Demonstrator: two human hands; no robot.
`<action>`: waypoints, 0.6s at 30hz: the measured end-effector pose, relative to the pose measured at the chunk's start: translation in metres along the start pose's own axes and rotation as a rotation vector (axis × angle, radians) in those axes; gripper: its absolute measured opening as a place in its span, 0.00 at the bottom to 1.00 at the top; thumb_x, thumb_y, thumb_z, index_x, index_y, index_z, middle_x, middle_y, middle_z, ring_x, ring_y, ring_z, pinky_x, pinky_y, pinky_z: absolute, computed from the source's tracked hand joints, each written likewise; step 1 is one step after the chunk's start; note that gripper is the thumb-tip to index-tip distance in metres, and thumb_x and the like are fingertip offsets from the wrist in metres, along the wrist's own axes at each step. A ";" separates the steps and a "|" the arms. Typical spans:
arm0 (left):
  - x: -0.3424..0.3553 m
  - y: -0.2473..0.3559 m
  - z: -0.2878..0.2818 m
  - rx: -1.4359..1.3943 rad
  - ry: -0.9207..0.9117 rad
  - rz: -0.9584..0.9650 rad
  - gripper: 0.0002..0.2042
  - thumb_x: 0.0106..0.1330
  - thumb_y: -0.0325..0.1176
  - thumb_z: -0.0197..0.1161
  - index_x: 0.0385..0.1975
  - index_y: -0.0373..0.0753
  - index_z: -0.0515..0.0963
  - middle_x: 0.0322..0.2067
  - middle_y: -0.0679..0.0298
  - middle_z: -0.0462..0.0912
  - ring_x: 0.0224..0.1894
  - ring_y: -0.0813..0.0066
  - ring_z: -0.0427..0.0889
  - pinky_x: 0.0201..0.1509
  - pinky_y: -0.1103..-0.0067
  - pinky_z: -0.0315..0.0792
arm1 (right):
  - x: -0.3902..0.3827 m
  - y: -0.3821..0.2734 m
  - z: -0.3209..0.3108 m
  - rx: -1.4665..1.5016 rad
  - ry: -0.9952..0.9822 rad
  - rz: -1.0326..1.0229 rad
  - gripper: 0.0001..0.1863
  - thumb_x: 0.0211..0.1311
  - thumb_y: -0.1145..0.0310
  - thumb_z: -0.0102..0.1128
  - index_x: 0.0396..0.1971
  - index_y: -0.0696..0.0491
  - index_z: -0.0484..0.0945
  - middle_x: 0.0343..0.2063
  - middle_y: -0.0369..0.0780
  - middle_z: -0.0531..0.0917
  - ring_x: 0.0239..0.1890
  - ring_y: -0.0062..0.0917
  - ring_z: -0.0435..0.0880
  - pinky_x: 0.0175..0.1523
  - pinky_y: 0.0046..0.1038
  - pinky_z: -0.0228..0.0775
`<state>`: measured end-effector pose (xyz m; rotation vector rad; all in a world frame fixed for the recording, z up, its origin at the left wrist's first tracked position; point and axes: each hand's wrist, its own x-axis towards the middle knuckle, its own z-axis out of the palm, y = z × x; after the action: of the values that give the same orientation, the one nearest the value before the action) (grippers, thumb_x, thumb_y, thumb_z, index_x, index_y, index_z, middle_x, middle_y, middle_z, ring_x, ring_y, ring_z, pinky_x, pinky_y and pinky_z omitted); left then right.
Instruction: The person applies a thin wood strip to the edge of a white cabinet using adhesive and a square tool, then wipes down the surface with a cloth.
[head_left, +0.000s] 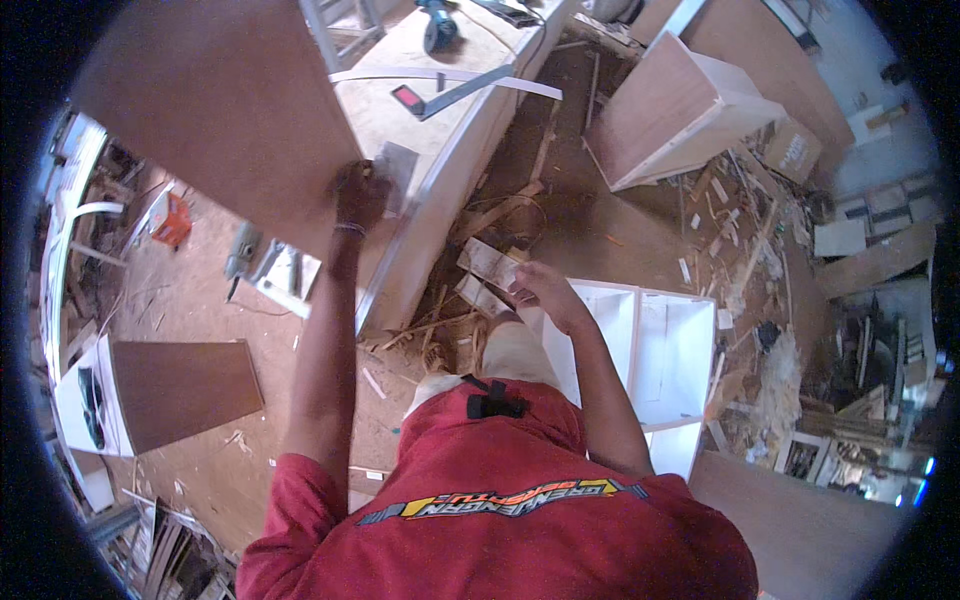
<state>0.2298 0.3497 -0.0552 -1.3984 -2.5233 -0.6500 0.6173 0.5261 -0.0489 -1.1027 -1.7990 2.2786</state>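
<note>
My left hand (362, 196) is at the right edge of a large brown wooden panel (220, 110), beside the workbench (440, 165). Its fingers are closed, blurred by motion, on a flat grey rectangular piece (398, 172) that sticks out to the right. My right hand (542, 292) hangs in front of my body with loosely bent fingers and no object visible in it. Just beyond its fingertips is a pale wood offcut (487, 262). A set square (455, 95) with a red-marked end lies on the bench, along with a curved white strip (450, 75).
A blue power tool (438, 28) stands on the bench. At right is a white open cabinet (670, 345), with a wooden box (670, 115) farther off. A brown box unit (180, 395), a drill (240, 250) and an orange object (172, 220) are at left. Scraps litter the floor.
</note>
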 end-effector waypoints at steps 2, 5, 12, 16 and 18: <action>0.045 0.010 0.024 -0.372 -0.042 -0.279 0.32 0.57 0.40 0.73 0.59 0.32 0.70 0.44 0.42 0.84 0.46 0.49 0.84 0.53 0.63 0.78 | -0.001 0.004 -0.035 0.097 0.069 0.029 0.18 0.71 0.57 0.59 0.52 0.54 0.77 0.37 0.40 0.84 0.39 0.25 0.85 0.46 0.29 0.78; 0.069 0.037 0.052 -0.480 -0.101 -0.341 0.34 0.61 0.39 0.71 0.65 0.35 0.65 0.45 0.40 0.83 0.49 0.48 0.84 0.55 0.61 0.77 | -0.009 0.032 -0.098 0.300 0.314 -0.002 0.14 0.70 0.61 0.59 0.49 0.52 0.77 0.38 0.41 0.84 0.38 0.26 0.85 0.44 0.28 0.78; 0.158 0.052 0.096 -0.478 0.030 -0.530 0.30 0.66 0.39 0.67 0.66 0.37 0.65 0.48 0.40 0.83 0.50 0.47 0.84 0.53 0.64 0.78 | 0.073 0.006 -0.207 0.437 0.533 0.129 0.10 0.73 0.63 0.57 0.45 0.52 0.78 0.34 0.38 0.83 0.34 0.23 0.83 0.40 0.27 0.76; 0.168 0.045 0.137 -0.411 0.224 -0.717 0.25 0.65 0.40 0.64 0.58 0.32 0.74 0.47 0.43 0.83 0.48 0.50 0.83 0.55 0.64 0.75 | 0.190 -0.061 -0.257 0.293 0.547 0.042 0.10 0.72 0.63 0.58 0.45 0.53 0.78 0.33 0.37 0.82 0.34 0.20 0.82 0.39 0.22 0.75; 0.147 0.037 0.153 -0.176 0.331 -0.680 0.23 0.64 0.39 0.61 0.56 0.30 0.77 0.49 0.44 0.80 0.52 0.50 0.78 0.61 0.62 0.70 | 0.241 -0.120 -0.270 0.139 0.486 0.009 0.11 0.72 0.63 0.59 0.45 0.54 0.78 0.33 0.36 0.83 0.34 0.19 0.82 0.38 0.21 0.75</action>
<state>0.1888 0.5487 -0.1273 -0.3735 -2.6724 -1.1231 0.5375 0.8970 -0.0870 -1.4754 -1.4272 1.8809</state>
